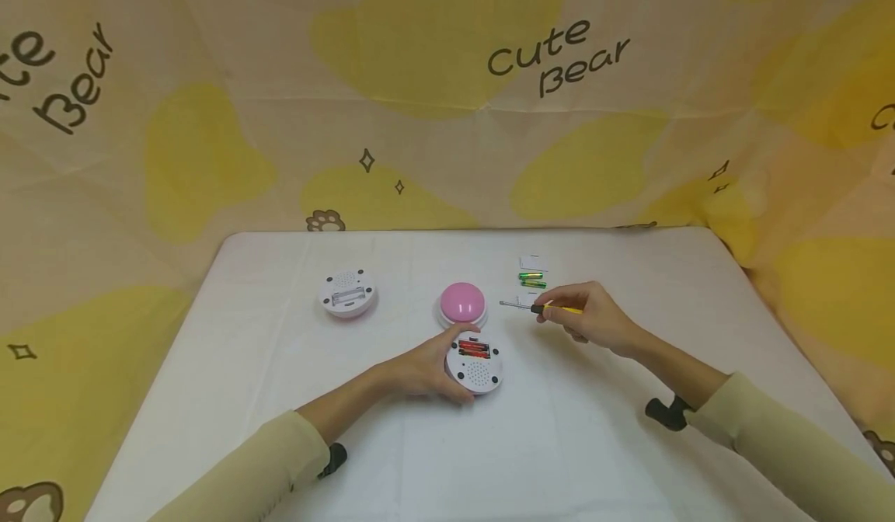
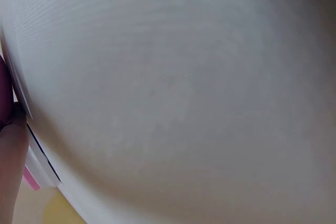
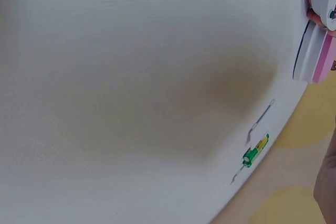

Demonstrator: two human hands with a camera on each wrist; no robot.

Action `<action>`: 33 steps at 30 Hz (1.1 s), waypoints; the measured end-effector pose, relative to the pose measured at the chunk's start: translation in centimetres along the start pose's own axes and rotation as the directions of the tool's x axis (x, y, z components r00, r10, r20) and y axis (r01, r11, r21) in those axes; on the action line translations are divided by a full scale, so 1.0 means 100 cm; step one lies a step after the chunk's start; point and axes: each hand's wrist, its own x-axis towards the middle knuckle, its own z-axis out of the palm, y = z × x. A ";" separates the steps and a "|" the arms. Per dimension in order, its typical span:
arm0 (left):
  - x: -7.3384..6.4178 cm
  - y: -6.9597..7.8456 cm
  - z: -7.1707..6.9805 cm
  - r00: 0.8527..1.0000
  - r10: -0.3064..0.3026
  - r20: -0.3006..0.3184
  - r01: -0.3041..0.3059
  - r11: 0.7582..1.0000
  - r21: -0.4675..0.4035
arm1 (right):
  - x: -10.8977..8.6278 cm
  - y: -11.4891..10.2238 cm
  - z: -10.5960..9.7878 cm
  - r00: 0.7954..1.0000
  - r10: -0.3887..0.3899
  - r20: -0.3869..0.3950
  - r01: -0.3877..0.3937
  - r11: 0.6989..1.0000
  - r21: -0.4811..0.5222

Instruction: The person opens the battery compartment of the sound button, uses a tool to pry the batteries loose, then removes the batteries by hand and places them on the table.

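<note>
My left hand [image 1: 423,367] grips a round white push-button light or buzzer [image 1: 478,378] by its side, underside facing up. Red batteries [image 1: 474,349] lie in its uncovered compartment, among small black feet and a grille of holes. Between the thumb and fingers of my right hand [image 1: 593,320] is a screwdriver [image 1: 538,308] with a yellow and black handle, its metal shaft pointing left. That tip is apart from the device. Just beyond the held device stands a matching one with a pink dome [image 1: 462,303] on top. In the right wrist view the right hand [image 3: 326,187] shows only at the edge.
Farther left, another white device [image 1: 346,289] lies upside down with its battery slot bare. Green batteries [image 1: 532,280] lie at the back right, with a small white cover [image 1: 534,262] behind them and another white piece [image 1: 527,298] in front. A patterned cloth [image 1: 419,118] hangs behind the white table [image 1: 245,398].
</note>
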 end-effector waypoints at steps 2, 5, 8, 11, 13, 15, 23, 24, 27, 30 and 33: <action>0.000 0.000 0.000 1.000 -0.003 -0.001 0.003 1.000 0.005 | 0.000 0.000 0.000 0.998 0.005 0.056 -0.004 1.000 -0.005; 0.000 0.001 0.000 1.000 -0.003 -0.002 0.003 1.000 0.007 | -0.001 0.000 -0.001 0.992 0.016 0.128 -0.015 1.000 -0.010; 0.000 0.001 -0.001 1.000 0.002 -0.003 -0.001 1.000 0.010 | -0.002 -0.001 0.000 0.981 0.026 0.195 -0.027 1.000 -0.002; 0.000 0.001 -0.001 1.000 0.004 -0.006 -0.004 1.000 0.014 | -0.003 -0.002 0.001 0.967 0.033 0.252 -0.036 0.999 0.006; 0.001 0.001 -0.001 1.000 0.003 -0.007 -0.003 1.000 0.020 | -0.003 -0.002 0.003 0.959 0.034 0.281 -0.039 0.999 0.013; 0.001 0.000 -0.001 1.000 0.005 -0.006 -0.005 1.000 0.024 | -0.003 -0.003 0.006 0.954 0.036 0.298 -0.042 0.999 0.012; 0.001 0.002 0.000 1.000 -0.009 -0.004 0.009 1.000 0.029 | -0.002 -0.003 0.012 0.951 0.051 0.306 -0.042 0.998 -0.036; 0.001 0.002 0.000 1.000 -0.012 -0.004 0.013 0.999 0.030 | -0.002 -0.003 0.012 0.950 0.050 0.307 -0.038 0.998 -0.045; 0.001 0.002 0.000 1.000 -0.019 -0.004 0.019 0.999 0.030 | 0.000 -0.005 0.013 0.949 0.048 0.311 -0.027 0.997 -0.073; 0.000 0.002 0.000 1.000 -0.022 -0.005 0.023 0.999 0.035 | 0.001 -0.007 0.014 0.948 0.061 0.313 -0.032 0.995 -0.095; 0.000 0.002 -0.001 1.000 -0.023 -0.005 0.023 0.999 0.034 | 0.002 -0.011 0.015 0.946 0.077 0.313 -0.043 0.992 -0.116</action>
